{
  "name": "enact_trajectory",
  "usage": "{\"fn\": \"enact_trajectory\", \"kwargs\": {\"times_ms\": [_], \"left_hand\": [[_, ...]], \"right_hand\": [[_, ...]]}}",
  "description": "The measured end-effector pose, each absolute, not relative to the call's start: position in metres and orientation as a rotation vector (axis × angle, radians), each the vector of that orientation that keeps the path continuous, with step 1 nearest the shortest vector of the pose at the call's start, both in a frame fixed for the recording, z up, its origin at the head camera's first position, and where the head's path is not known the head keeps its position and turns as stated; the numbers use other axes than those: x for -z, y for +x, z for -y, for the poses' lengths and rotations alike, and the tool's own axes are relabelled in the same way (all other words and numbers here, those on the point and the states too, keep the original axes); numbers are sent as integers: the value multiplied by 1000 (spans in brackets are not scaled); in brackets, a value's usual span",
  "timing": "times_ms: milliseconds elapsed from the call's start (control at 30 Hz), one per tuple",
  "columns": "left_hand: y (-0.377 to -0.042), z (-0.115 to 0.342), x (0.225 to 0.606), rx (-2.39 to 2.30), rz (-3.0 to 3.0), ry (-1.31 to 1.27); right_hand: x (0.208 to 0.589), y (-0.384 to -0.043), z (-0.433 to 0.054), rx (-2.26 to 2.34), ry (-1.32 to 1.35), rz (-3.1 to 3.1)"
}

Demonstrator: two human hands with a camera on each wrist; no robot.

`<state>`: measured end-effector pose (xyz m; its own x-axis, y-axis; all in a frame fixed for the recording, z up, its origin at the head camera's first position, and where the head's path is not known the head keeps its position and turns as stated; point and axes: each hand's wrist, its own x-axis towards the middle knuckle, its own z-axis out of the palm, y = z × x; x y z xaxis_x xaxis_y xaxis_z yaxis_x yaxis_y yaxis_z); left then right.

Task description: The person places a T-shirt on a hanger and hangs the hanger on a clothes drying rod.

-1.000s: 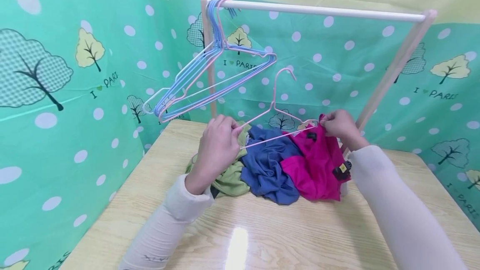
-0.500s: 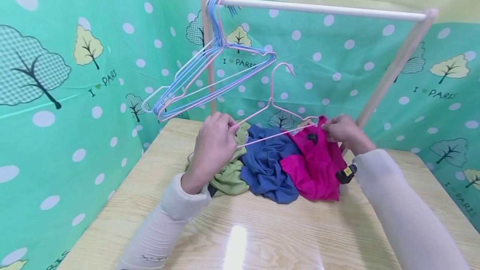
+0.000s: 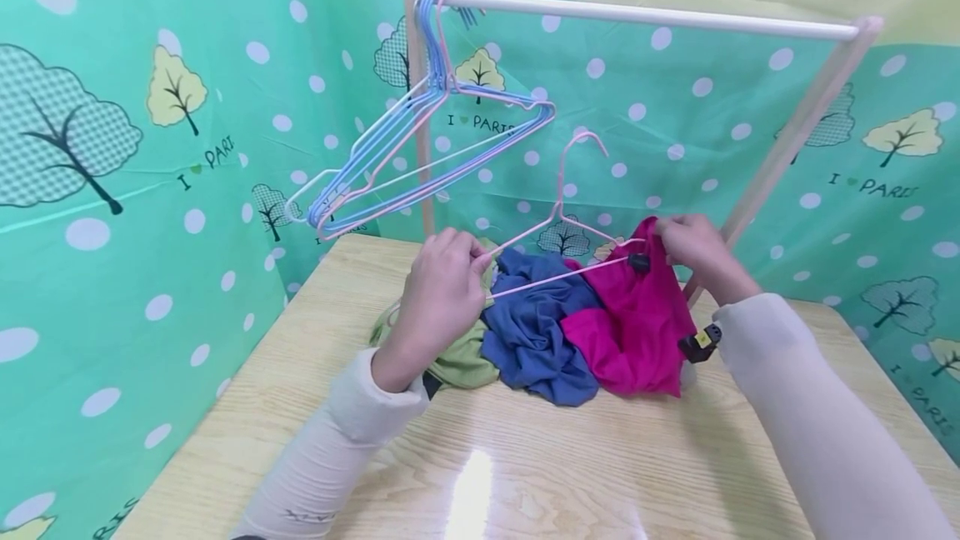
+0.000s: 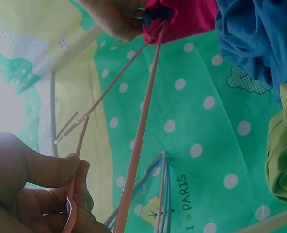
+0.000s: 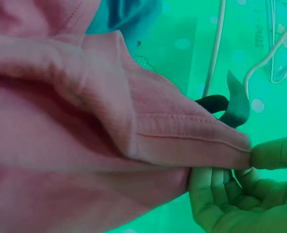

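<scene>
My left hand (image 3: 441, 290) grips a pink wire hanger (image 3: 558, 205) by its left arm, the hook pointing up. The thumb pinches the wire in the left wrist view. My right hand (image 3: 697, 250) pinches the edge of a magenta garment (image 3: 637, 327), lifting that corner while the rest lies on the table. The right wrist view shows a stitched seam of the garment (image 5: 182, 126) between thumb and fingers. The hanger's right end meets the garment beside a small black piece (image 3: 638, 262); whether it is inside the cloth I cannot tell.
A blue garment (image 3: 540, 340) and a green garment (image 3: 461, 363) lie crumpled left of the magenta one on the wooden table (image 3: 570, 465). Behind stands a rack with a white rail (image 3: 652, 13). Several blue, pink and white hangers (image 3: 437, 90) hang at its left end.
The pink hanger and my left hand have shifted slightly to the right since half a second ago. My right hand has raised the magenta edge a little and moved it right.
</scene>
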<state>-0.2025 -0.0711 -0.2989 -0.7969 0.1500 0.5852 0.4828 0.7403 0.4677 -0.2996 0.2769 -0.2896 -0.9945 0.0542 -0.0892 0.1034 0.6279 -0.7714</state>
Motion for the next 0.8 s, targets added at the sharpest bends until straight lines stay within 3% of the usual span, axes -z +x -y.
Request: {"fn": "enact_trajectory", "kwargs": {"times_ms": [367,800], "left_hand": [[-206,63,307,859,2395,-496],[-205,54,313,876,2373,-555]], "right_hand": [[288,-288,-255,1099,-120,-3072],[273,-276,-223,1253,-292,-3079]]}}
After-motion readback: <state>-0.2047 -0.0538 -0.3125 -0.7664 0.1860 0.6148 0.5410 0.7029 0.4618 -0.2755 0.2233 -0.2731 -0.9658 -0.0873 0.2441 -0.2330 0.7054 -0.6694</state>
